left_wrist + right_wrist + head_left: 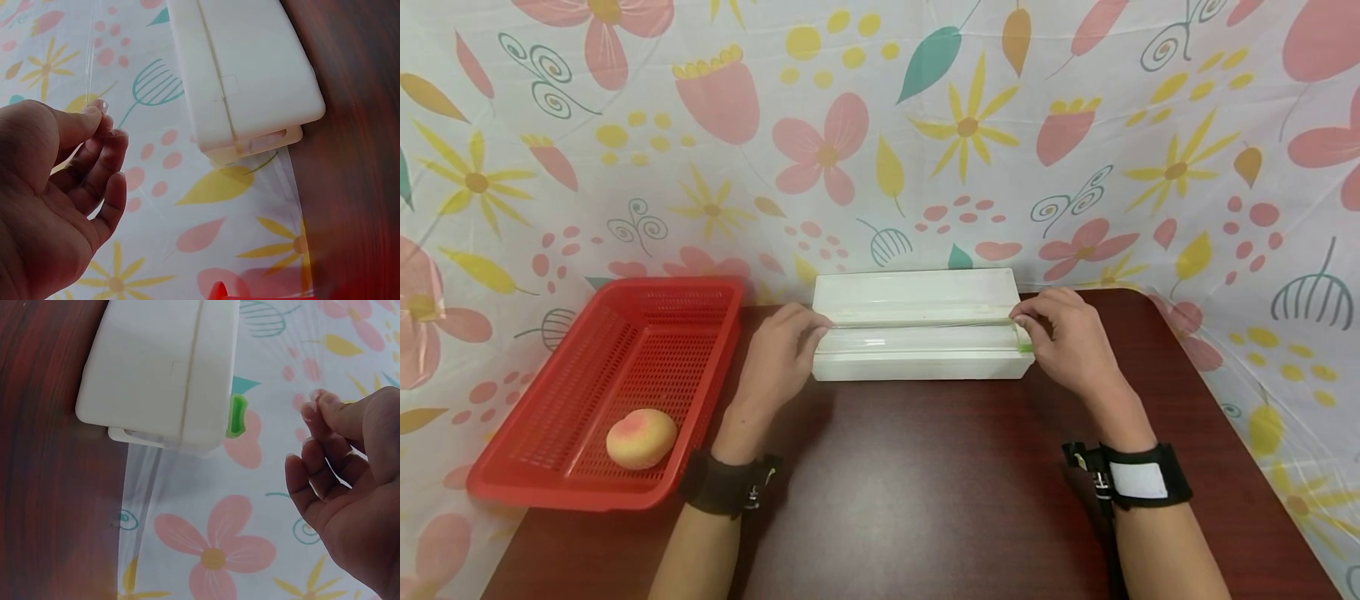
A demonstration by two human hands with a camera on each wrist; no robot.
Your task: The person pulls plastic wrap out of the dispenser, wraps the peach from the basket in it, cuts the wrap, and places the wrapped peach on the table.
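Observation:
A white cling film dispenser (pixel 921 367) lies lengthwise in front of me, with a green slide cutter (pixel 1025 345) at its right end. Clear cling film (pixel 917 324) stretches across it between my two hands. My left hand (pixel 778 354) pinches the film's left corner between thumb and forefinger by the dispenser's left end. At the other end, my right hand (pixel 1067 337) pinches the right corner the same way. Both wrist views show the fingertips raised beside the dispenser, the other fingers loosely bent. The film shows there only as faint, shiny streaks.
To the left stands a red plastic basket (pixel 715 400) with perforated walls, holding a peach (pixel 642 438). Everything rests on a dark reddish-brown table (pixel 910 500). Close behind the dispenser hangs a flower-patterned sheet (pixel 917 225), which also runs along the table's sides.

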